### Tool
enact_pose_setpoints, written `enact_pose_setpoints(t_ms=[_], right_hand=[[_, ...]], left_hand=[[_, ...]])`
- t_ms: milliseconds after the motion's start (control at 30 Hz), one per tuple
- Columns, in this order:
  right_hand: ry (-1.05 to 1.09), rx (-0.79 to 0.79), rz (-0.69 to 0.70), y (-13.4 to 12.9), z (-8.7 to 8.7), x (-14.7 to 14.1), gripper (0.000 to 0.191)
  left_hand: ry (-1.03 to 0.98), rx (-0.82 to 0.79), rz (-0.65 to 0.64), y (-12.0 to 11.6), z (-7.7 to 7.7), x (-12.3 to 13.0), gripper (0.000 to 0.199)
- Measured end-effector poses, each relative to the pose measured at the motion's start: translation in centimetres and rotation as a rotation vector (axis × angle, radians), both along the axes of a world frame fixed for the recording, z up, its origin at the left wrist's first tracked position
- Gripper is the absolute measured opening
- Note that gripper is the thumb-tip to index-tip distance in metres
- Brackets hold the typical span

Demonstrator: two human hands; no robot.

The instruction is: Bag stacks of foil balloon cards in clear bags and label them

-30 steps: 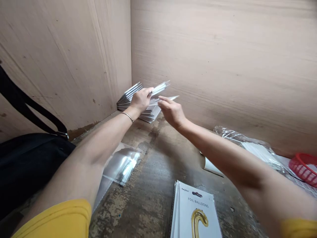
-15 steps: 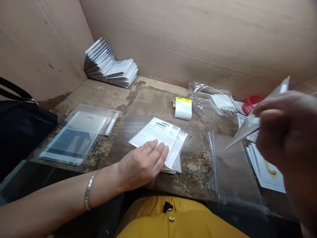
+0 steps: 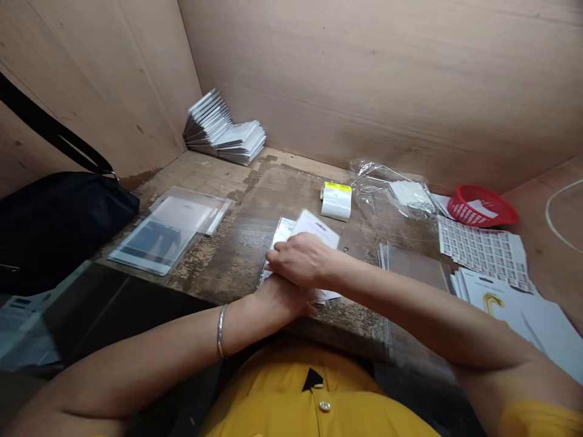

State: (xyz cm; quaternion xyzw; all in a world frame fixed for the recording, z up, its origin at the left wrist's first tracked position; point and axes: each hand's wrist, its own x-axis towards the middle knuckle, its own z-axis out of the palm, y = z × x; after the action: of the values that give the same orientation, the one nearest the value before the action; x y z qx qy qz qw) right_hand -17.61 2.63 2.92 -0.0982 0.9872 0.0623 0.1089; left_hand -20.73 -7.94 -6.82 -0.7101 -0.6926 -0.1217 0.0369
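1. Head view: both bare hands meet near the front edge of the worn tabletop (image 3: 241, 233), the right hand (image 3: 300, 258) lying across the left hand (image 3: 283, 297)
2. The right hand's fingers are bent over the left hand, close against a white card (image 3: 314, 226) with a hang slot; whether they grip it cannot be told, since the hand covers the contact
3. The left hand is partly covered and blurred, so the state of its fingers cannot be told; a metal bracelet (image 3: 220, 331) circles that wrist
4. The white card slants out past the far side of the right hand, and a printed packet (image 3: 283, 229) shows just beside it on the left
5. Beyond the hands sits a roll of labels (image 3: 337, 203), white with a yellow band; farther right, a clear bag (image 3: 371, 173) with white cards in it lies near the back wall, then a red basket (image 3: 461, 212) holding white paper
6. At the right, a sticker sheet (image 3: 483, 252) lies in front of the basket; nearer are transparent pouches (image 3: 410, 267) and balloon cards (image 3: 494, 303), both partly behind the right forearm
7. At the left, clear sleeves (image 3: 155, 237) lie flat near a black bag (image 3: 68, 230); white packets (image 3: 243, 139) lean together in the far corner
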Motion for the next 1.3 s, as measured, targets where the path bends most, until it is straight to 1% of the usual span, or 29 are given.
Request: enact_pose_setpoints(t_ms=[100,167,233,300,333,367,400,433,467,500,533,567,633,700,767,800,833,867,900,933,967,1000,1033,1067,1100,1133,1200,1267,1300], right_hand=[[0.017,-0.146,-0.05,0.5,-2.8,-0.6,0.03],[0.086,-0.297,-0.093,0.9,-4.2,-0.1,0.021],[0.156,-0.422,-0.105,1.3,-5.2,0.4,0.014],[0.194,-0.493,-0.096,1.6,-5.9,0.8,0.016],[0.214,-0.509,-0.097,1.7,-6.3,0.9,0.015],[0.24,-0.517,-0.102,1.9,-6.5,1.0,0.012],[0.272,-0.52,-0.111,2.1,-6.8,1.1,0.01],[0.304,-0.525,-0.116,2.3,-7.0,1.2,0.01],[0.341,-0.531,-0.111,2.5,-7.2,1.4,0.012],[0.381,-0.544,-0.09,2.6,-7.4,1.5,0.013],[0.431,-0.56,-0.06,2.7,-7.6,1.8,0.015],[0.505,-0.581,-0.033,2.7,-7.7,2.0,0.016],[0.71,-0.614,-0.002,2.6,-7.8,2.3,0.016],[0.899,-0.621,0.011,2.3,-7.7,2.5,0.019],[1.019,-0.601,0.001,2.3,-7.3,2.8,0.021],[1.065,-0.58,-0.045,2.5,-7.0,3.0,0.019],[1.103,-0.548,-0.138,2.9,-6.5,3.5,0.017],[1.119,-0.508,-0.287,3.4,-6.0,4.1,0.015],[1.09,-0.466,-0.485,4.1,-5.4,5.0,0.018],[0.988,-0.431,-0.703,4.8,-4.8,6.0,0.025],[0.809,-0.409,-0.908,5.5,-4.3,7.0,0.034],[0.573,-0.406,-1.058,6.1,-3.8,8.0,0.04],[0.345,-0.415,-1.145,6.4,-3.6,8.9,0.045],[0.167,-0.432,-1.177,6.4,-3.5,9.5,0.049],[0.058,-0.453,-1.168,6.2,-3.6,9.9,0.05],[0.024,-0.471,-1.139,5.6,-3.8,10.0,0.05],[0.095,-0.486,-1.081,4.1,-4.5,9.5,0.047],[0.204,-0.492,-1.037,2.5,-5.3,8.7,0.046],[0.259,-0.499,-1.019,1.9,-5.8,8.4,0.046]], left_hand=[[0.047,-0.02,-0.056,-1.0,-0.3,0.1,0.026],[-0.024,0.016,-0.097,-2.3,0.2,-0.1,0.018],[-0.17,0.11,-0.156,-4.0,1.4,-0.9,0.015],[-0.298,0.29,-0.253,-5.6,3.0,-2.3,0.018],[-0.364,0.391,-0.248,-6.1,3.8,-3.2,0.021],[-0.451,0.473,-0.169,-6.4,4.5,-4.2,0.024],[-0.559,0.514,-0.029,-6.3,5.0,-5.2,0.027],[-0.698,0.484,0.18,-5.8,5.2,-6.2,0.03],[-0.852,0.388,0.38,-5.0,5.1,-7.2,0.033],[-0.994,0.249,0.525,-4.0,4.9,-7.9,0.04],[-1.097,0.079,0.616,-2.9,4.4,-8.4,0.047],[-1.151,-0.042,0.677,-1.8,3.9,-8.6,0.052],[-1.065,-0.191,0.669,0.0,3.0,-8.3,0.068],[-0.831,-0.218,0.571,0.9,2.6,-7.4,0.085],[-0.633,-0.231,0.502,1.0,2.6,-6.4,0.095],[-0.579,-0.246,0.505,0.9,2.7,-6.1,0.098],[-0.551,-0.269,0.524,0.8,2.9,-5.9,0.1],[-0.54,-0.294,0.549,0.7,3.0,-5.8,0.103],[-0.537,-0.315,0.572,0.7,3.1,-5.9,0.105],[-0.54,-0.327,0.586,0.7,3.2,-5.9,0.106],[-0.547,-0.33,0.591,0.7,3.2,-6.0,0.107],[-0.559,-0.326,0.592,0.7,3.2,-6.0,0.107],[-0.578,-0.318,0.596,0.7,3.2,-6.0,0.108],[-0.61,-0.306,0.602,0.8,3.2,-5.9,0.11],[-0.667,-0.292,0.603,0.9,3.2,-5.6,0.111],[-0.764,-0.278,0.589,1.0,3.2,-5.4,0.111],[-1.081,-0.25,0.511,1.1,3.1,-4.7,0.102],[-1.498,-0.23,0.43,1.2,3.1,-4.1,0.082],[-1.695,-0.227,0.419,1.2,3.1,-3.9,0.073]])
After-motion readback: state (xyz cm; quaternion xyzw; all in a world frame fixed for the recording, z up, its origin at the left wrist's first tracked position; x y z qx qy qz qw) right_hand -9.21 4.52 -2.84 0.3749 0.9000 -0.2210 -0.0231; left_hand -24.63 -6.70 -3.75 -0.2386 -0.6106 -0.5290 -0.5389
